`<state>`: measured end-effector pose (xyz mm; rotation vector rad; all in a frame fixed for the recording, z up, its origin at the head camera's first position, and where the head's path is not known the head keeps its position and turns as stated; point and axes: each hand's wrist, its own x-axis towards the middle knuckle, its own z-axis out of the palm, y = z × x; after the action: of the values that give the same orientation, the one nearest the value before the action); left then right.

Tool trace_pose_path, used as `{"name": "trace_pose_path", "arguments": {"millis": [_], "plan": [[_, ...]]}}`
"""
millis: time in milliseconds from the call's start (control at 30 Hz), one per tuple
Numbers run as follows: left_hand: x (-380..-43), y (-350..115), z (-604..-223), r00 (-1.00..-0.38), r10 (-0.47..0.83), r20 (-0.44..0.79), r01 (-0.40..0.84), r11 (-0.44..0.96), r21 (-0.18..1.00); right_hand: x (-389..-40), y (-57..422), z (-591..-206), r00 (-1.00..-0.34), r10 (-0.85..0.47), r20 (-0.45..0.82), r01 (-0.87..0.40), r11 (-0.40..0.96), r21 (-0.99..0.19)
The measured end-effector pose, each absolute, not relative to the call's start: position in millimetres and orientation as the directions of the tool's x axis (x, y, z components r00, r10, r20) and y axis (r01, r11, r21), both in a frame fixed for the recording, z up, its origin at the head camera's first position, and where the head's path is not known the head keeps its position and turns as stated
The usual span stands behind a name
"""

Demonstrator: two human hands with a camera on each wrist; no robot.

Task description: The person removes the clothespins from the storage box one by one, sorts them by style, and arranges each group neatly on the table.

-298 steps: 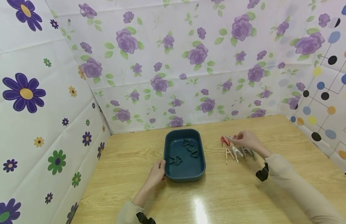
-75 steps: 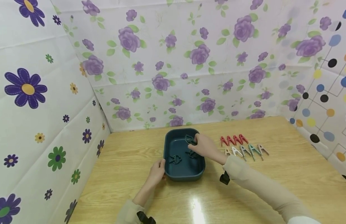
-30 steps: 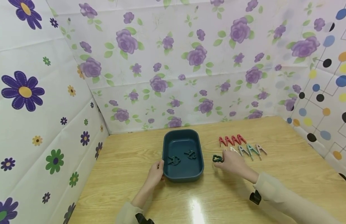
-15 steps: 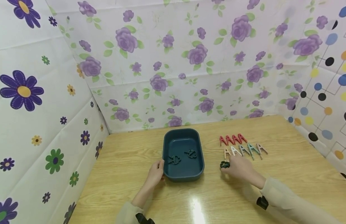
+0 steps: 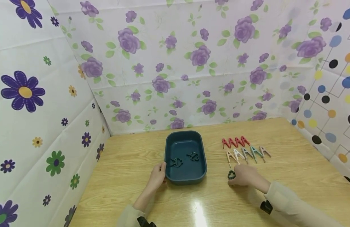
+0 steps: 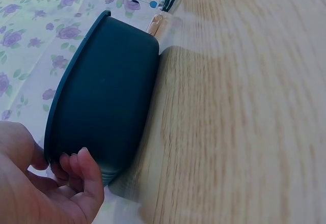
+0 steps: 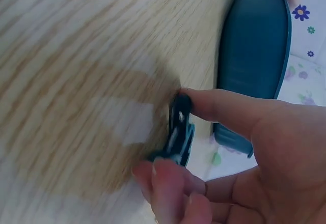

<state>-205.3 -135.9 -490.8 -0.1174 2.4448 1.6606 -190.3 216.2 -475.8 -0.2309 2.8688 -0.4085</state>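
Observation:
My right hand (image 5: 244,176) pinches a dark green, cloud-shaped clip (image 5: 231,175) at the table surface, in front of the peach and white clothespins. In the right wrist view, the clip (image 7: 179,130) lies between thumb and fingertips, slightly blurred. My left hand (image 5: 157,176) grips the near left side of a dark teal plastic bin (image 5: 186,182). The left wrist view has the thumb near the rim and the fingers bent against the wall of the bin (image 6: 107,86). Inside the bin lie two similar dark green clips, one at left (image 5: 177,162) and another at right (image 5: 193,156).
To the right of the bin, a back row of red clothespins (image 5: 236,142) lies on the wooden table (image 5: 129,164). Before it runs a row of peach, white, grey, green and pink clothespins (image 5: 255,152). Floral sheets (image 5: 163,63) stand behind and at the sides.
My right hand took a dark green clip out of the bin and carried it rightward, then nearer, below the clothespins. Both clothespin rows grew earlier. My left hand stays on the bin.

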Motion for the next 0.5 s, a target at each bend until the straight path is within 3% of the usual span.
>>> {"name": "trace_pose_path", "arguments": {"millis": [233, 500], "plan": [[-205.1, -136.2, -491.0, -0.979, 0.037, -0.200, -0.173, 0.363, 0.916, -191.2, 215.6, -475.6, -0.956, -0.189, -0.226, -0.119, 0.949, -0.292], [-206.0, -134.8, -490.6, -0.978, 0.033, -0.204, -0.178, 0.369, 0.912, -202.2, 209.9, -463.0, -0.965, -0.232, -0.120, -0.188, 0.937, -0.296]]}}
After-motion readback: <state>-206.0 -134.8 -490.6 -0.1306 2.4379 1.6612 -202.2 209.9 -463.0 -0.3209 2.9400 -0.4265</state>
